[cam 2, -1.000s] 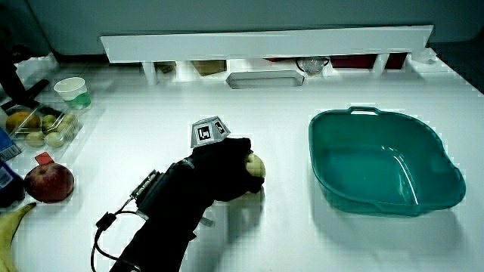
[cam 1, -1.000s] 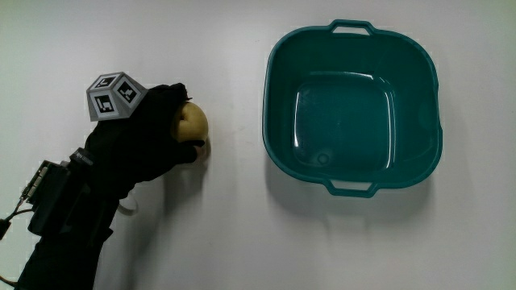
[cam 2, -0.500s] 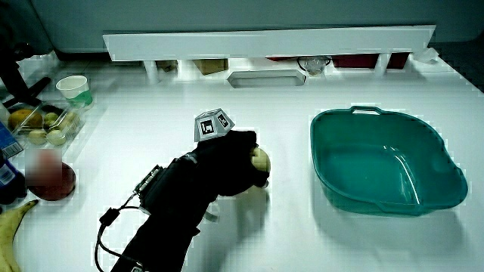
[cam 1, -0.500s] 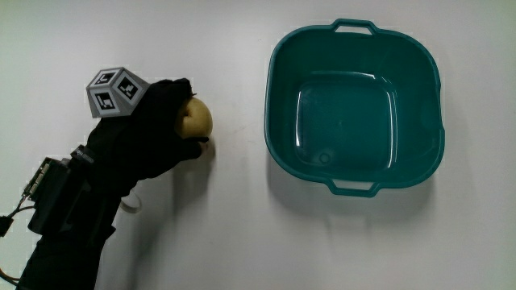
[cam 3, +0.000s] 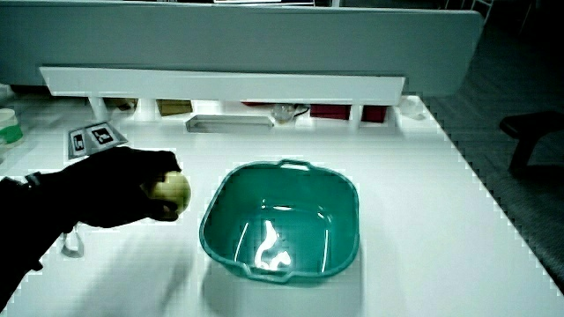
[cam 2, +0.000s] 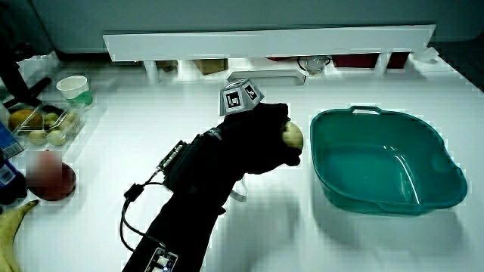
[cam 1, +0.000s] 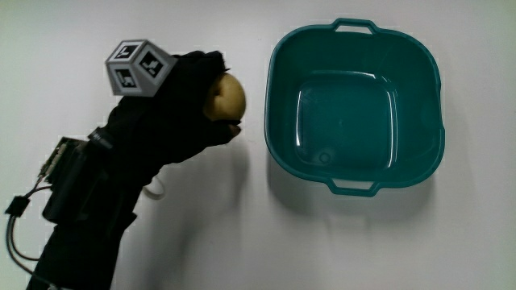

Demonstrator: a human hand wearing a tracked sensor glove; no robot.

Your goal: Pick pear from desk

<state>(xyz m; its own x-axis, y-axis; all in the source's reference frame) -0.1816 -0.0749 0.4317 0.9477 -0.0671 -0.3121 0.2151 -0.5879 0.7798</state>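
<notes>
I have the pear (cam 1: 225, 98) wrapped in my hand (cam 1: 181, 113), grip curled around it so only its yellow end shows past the fingertips. A soft shadow on the table (cam 1: 201, 242) under my hand suggests I carry it clear of the surface, just beside the teal basin (cam 1: 272, 97). The basin holds nothing I can make out but glare on its floor. In a side view, a clear tub (cam 2: 45, 128) near the table's edge holds small fruit.
</notes>
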